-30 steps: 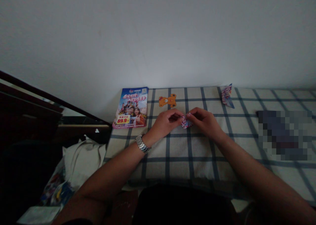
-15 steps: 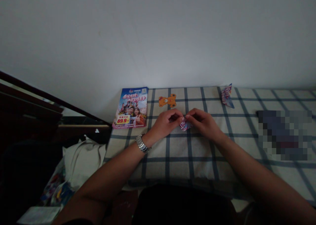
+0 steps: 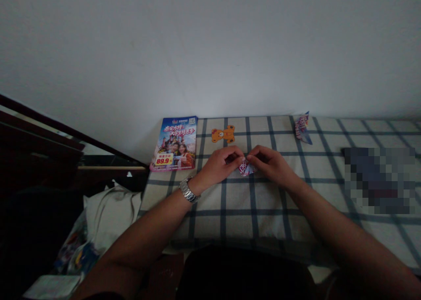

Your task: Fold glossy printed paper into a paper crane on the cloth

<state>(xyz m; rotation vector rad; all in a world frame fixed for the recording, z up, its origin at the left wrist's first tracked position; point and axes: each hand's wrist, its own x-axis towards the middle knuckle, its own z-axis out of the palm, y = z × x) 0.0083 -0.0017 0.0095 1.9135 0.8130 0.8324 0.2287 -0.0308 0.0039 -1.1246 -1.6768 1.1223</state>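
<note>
The person's 2 hands work close together near the middle of a blue-and-white checked cloth (image 3: 263, 221), a little nearer its far edge than its near edge. The left hand (image 3: 219, 165) and the right hand (image 3: 269, 165) are both in a narrow pinch, their fingertips meeting on a small folded paper piece (image 3: 246, 169) printed in pink, white and blue. Much of that piece is hidden by the fingers, so its exact folds cannot be made out, and it sits just above the cloth's surface or barely touching it. A metal link wristwatch (image 3: 188, 191) circles the left wrist. Up at the far edge, a magazine (image 3: 173, 144) with a yellow 89.9 price tag lies at the left corner, an orange teddy-bear cutout (image 3: 223, 133) lies flat just beside it, and a second folded paper piece (image 3: 302, 128) stands tilted further right. A pixelated patch (image 3: 378, 180) covers an object near the right edge. A crumpled cream cloth (image 3: 110, 216) bunches beyond the cloth's left edge.
</note>
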